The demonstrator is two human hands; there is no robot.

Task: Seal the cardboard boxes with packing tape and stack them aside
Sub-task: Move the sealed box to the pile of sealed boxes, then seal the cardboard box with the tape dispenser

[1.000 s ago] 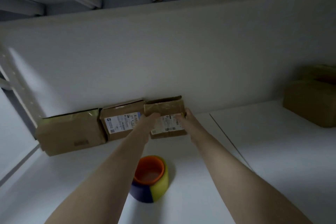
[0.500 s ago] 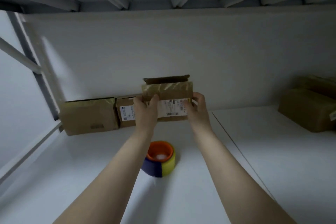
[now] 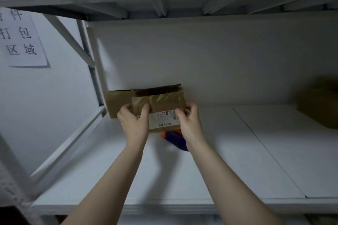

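Both forearms reach over the white shelf (image 3: pixel 109 170). The tape roll (image 3: pixel 176 140) lies on it, half hidden beneath the held box (image 3: pixel 164 104). Left hand (image 3: pixel 134 124) and right hand (image 3: pixel 190 124) grip that box by its ends, above the shelf. Glossy tape crosses its front; a rear flap appears unsealed, though the light is dim. A second box (image 3: pixel 117 102) stands behind it at left, more boxes (image 3: pixel 320 107) far right. Stacking judged unfinished.

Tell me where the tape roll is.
Head view, centre: the tape roll lies on the shelf, mostly hidden behind the held box, beside the right hand.
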